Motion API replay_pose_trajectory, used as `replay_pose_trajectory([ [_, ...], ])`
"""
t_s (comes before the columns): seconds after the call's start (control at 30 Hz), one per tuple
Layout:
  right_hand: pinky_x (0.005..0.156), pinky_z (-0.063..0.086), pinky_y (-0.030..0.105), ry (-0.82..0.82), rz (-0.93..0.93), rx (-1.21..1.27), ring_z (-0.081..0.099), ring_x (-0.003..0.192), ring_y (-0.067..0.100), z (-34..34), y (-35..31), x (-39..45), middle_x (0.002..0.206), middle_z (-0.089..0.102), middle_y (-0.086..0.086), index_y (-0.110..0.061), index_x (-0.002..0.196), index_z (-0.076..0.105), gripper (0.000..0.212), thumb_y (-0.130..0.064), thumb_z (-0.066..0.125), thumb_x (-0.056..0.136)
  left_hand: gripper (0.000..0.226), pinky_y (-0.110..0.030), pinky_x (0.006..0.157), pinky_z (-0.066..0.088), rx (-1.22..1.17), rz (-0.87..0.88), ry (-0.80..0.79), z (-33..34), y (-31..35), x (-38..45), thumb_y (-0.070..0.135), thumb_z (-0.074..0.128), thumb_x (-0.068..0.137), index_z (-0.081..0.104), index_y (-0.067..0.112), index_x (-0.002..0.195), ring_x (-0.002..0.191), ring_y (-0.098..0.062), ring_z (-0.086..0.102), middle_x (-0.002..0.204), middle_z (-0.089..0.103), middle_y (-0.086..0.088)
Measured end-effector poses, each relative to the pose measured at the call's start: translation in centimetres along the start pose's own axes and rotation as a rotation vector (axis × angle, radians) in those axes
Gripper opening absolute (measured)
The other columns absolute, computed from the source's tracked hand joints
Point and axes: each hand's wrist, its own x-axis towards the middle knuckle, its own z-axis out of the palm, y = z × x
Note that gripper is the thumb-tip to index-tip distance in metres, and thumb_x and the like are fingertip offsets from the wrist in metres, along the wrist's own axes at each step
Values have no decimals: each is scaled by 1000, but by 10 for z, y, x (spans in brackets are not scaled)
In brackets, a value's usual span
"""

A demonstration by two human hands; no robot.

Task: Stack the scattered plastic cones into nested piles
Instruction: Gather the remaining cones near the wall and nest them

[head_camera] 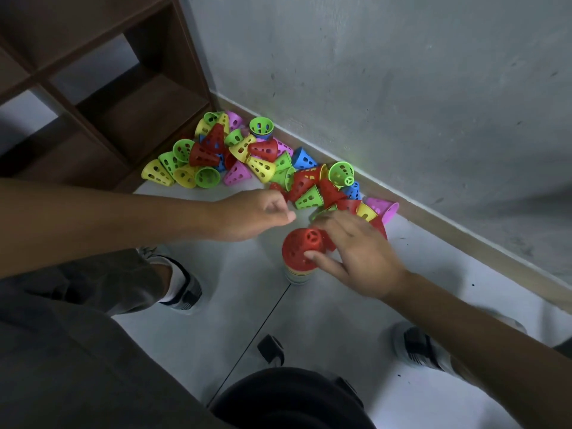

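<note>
A nested pile of perforated plastic cones [299, 258] stands upright on the pale tiled floor [340, 320], a red cone uppermost and rims of other colours showing beneath it. The right hand [356, 252] rests over this pile, thumb against the red cone's near side and fingers spread across its far side toward the heap; whether the fingers grip it or only lie on it I cannot tell. The left hand [257, 215] hovers just left of the pile with its fingers curled in loosely and the thumb laid along them, holding nothing that shows.

The scattered loose plastic cones [247, 153], green, yellow, red, pink and blue, lie in a band along the foot of the grey concrete wall [402, 88], following the tan skirting board [448, 224]. At its left end the band presses against the bottom corner of a dark brown wooden cube shelf [108, 103]; at its right end a pink cone [385, 209] lies on its side just beside the skirting.

Bare floor opens on the near side of the heap, between it and the person's two white sneakers [182, 286], and also to the right of the pile along the skirting. A dark tile joint runs diagonally from under the pile toward the viewer.
</note>
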Motion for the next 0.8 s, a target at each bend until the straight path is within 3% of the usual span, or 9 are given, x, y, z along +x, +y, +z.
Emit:
replay_pose_trajectory([
  [0.1,91,51,39,-57,36,-5,59,107,21,12,4,-8,119,62,3,-12,125,60,44,-48,53,100,30,-21,66,39,90,33,19,1,-5,9,42,56,100,64,17,114,79,2,54,107,65,4],
  [0.23,96,49,34,-132,68,0,57,114,17,13,13,-11,127,60,0,-17,131,57,47,-52,44,103,24,-13,67,38,142,101,37,1,-7,25,37,61,98,67,16,109,84,2,58,102,67,6],
  [0.37,91,50,34,-124,207,29,57,111,19,11,34,-12,122,61,1,-18,128,57,49,-56,39,102,21,-27,81,49,166,137,52,0,-12,48,35,64,96,69,17,104,91,-12,65,99,70,1],
  [0.5,95,48,39,-123,428,-2,53,121,28,18,72,-13,130,59,7,-17,131,56,43,-45,53,99,15,-31,80,52,162,158,54,1,-20,76,34,66,94,67,20,101,86,-8,64,93,69,7],
  [0.57,105,42,43,-198,551,-34,43,134,31,25,95,-14,143,51,11,-15,139,51,51,-45,56,98,14,-29,78,51,157,161,48,3,-21,92,32,67,95,67,20,102,88,-8,64,96,68,8],
  [0.7,112,38,50,-270,749,-7,27,141,32,41,131,-16,151,40,9,-22,150,39,79,-65,42,84,20,-31,84,52,148,182,74,17,-26,126,29,68,94,65,15,108,95,-14,64,104,67,2],
  [0.8,114,35,56,-259,861,63,16,146,33,54,147,-14,155,31,9,-29,151,35,81,-67,51,81,25,-34,88,51,195,203,89,31,-34,148,29,68,94,63,15,114,99,-16,59,113,61,-1],
])
